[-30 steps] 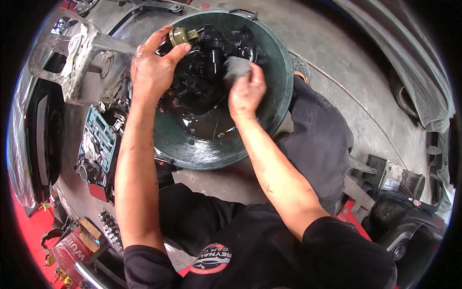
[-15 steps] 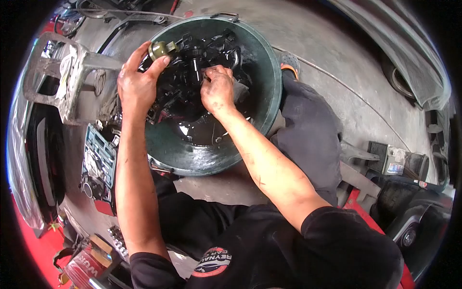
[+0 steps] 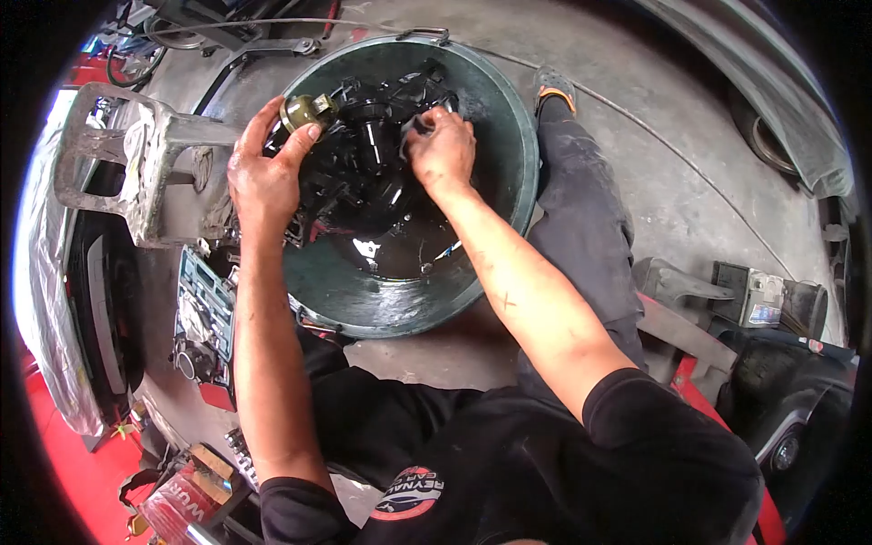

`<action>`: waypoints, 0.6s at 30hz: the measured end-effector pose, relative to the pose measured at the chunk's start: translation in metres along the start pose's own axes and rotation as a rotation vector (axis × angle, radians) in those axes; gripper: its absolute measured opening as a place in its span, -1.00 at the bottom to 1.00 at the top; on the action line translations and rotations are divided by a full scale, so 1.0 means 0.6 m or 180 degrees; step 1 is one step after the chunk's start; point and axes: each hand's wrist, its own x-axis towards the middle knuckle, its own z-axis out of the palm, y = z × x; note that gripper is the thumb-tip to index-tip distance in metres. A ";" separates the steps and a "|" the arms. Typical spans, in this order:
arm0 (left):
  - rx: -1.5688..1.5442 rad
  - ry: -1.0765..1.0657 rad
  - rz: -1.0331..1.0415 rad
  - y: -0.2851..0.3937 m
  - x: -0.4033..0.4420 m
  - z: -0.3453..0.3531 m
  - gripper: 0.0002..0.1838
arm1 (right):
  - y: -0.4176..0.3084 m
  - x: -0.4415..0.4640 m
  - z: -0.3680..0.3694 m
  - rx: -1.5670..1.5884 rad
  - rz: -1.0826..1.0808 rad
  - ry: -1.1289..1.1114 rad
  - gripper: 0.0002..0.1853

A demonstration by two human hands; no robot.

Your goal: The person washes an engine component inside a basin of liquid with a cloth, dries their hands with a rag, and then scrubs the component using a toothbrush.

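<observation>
My left hand (image 3: pixel 265 163) grips an olive-gold round metal part (image 3: pixel 307 111) with a squarish end, over the left side of a large dark green tub (image 3: pixel 391 313). Black, wet-looking machine parts (image 3: pixel 372 136) fill the upper middle of the tub, and dark liquid (image 3: pixel 386 250) lies in its lower part. Over the right side of these parts, my right hand (image 3: pixel 443 150) is closed on a dark grey cloth (image 3: pixel 416 136), largely hidden by the fingers.
A dirty plastic stool (image 3: pixel 163 173) lies left of the tub, above an open teal tool case (image 3: pixel 204 295). My outstretched leg (image 3: pixel 586 200) is right of the tub. A cable (image 3: pixel 663 173) crosses the floor, with a box (image 3: pixel 761 295) at the right.
My right hand first moved left with the cloth, then back slightly right over the black parts. The left hand keeps its hold on the olive-gold part. The camera view has shifted.
</observation>
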 end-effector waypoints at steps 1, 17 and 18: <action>0.0087 0.0012 0.0027 0.003 -0.004 0.000 -0.40 | 0.004 -0.003 0.005 0.0091 0.0003 -0.0056 -0.78; -0.0061 0.0030 -0.0118 -0.005 -0.004 0.002 -0.40 | 0.032 -0.020 0.008 0.0517 -0.0550 -0.0545 -0.77; -0.0062 0.0021 -0.0104 -0.004 -0.003 0.003 -0.40 | 0.029 -0.017 -0.002 0.1137 -0.0306 -0.0451 -0.79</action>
